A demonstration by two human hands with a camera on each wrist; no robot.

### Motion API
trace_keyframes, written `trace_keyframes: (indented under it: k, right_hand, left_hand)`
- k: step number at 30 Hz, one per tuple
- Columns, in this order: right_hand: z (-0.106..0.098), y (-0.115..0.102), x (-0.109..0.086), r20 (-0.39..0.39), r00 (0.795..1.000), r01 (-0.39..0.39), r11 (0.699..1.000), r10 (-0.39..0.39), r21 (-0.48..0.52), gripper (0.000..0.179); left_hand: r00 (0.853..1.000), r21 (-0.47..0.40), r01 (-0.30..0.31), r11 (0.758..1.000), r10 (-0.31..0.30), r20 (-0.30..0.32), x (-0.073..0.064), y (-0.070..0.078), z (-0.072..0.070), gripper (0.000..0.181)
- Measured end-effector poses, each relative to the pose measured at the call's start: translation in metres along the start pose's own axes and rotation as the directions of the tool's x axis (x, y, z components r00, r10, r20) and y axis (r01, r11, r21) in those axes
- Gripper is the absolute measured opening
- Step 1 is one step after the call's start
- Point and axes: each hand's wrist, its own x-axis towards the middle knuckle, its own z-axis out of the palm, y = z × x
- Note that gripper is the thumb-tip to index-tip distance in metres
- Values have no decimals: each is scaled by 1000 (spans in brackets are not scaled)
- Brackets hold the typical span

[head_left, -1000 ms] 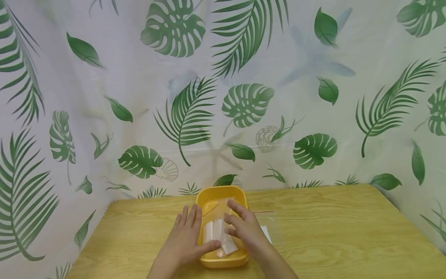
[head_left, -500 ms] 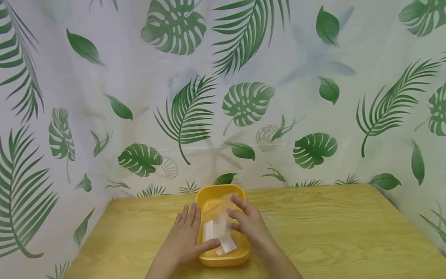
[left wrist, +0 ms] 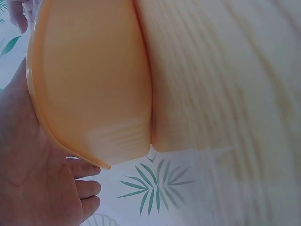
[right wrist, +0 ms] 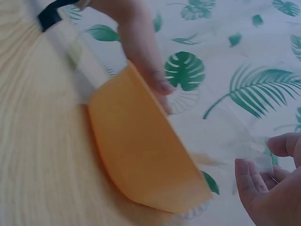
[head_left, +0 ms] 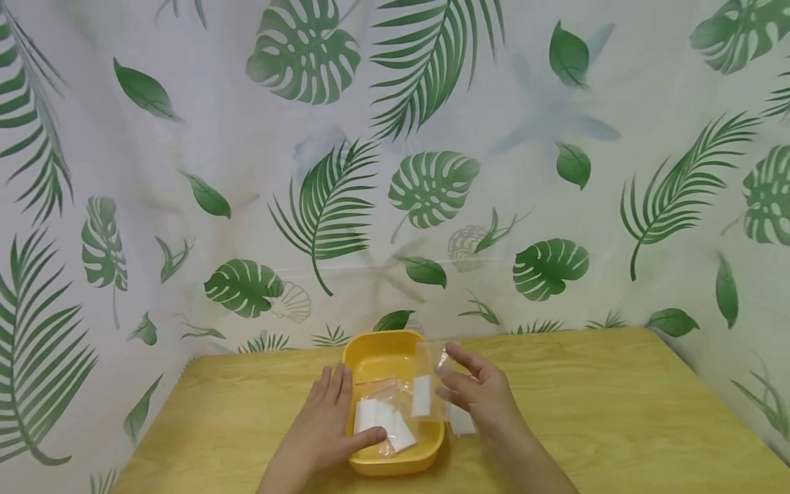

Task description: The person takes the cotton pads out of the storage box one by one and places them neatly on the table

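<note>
A yellow plastic tub point(head_left: 395, 468) stands on the table with several clear zip bags point(head_left: 384, 420) inside, each showing a white piece. My left hand point(head_left: 317, 422) rests along the tub's left rim, its fingers straight and its thumb reaching inward over the bags. In the left wrist view, that hand's palm point(left wrist: 37, 160) lies against the rim of the tub point(left wrist: 94, 75). My right hand point(head_left: 490, 401) pinches one clear zip bag point(head_left: 422, 396), with a white piece in it, over the tub's right rim. The right wrist view has the right hand point(right wrist: 270, 188) at its edge, the bag there faint.
Another clear bag with a white piece point(head_left: 461, 420) lies on the wood-grain table point(head_left: 605, 405) just right of the tub, partly behind the right hand. A leaf-print curtain point(head_left: 345, 206) hangs behind and beside the table.
The right hand has moved right from above the tub, lifting a zip bag out toward the right rim. The left hand has stayed at the left rim.
</note>
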Motion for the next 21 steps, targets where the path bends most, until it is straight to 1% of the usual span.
trace_keyframes:
  k: [5, 14, 21]
  right_hand:
    - [-13, -11, 3, -12, 1000, 4, 999, -4, -37, 55]
    - [-26, -11, 8, -14, 1000, 7, 999, -6, 32, 56]
    - [-36, -13, 13, -6, 1000, 4, 999, -4, 36, 57]
  left_hand:
    - [1000, -8, 1, 1000, -1, 7, 0, -1, -1, 118]
    - [1000, -14, 12, 1000, -11, 16, 0, -2, 1, 120]
    - [1000, -18, 21, 1000, -21, 16, 1, -1, 0, 119]
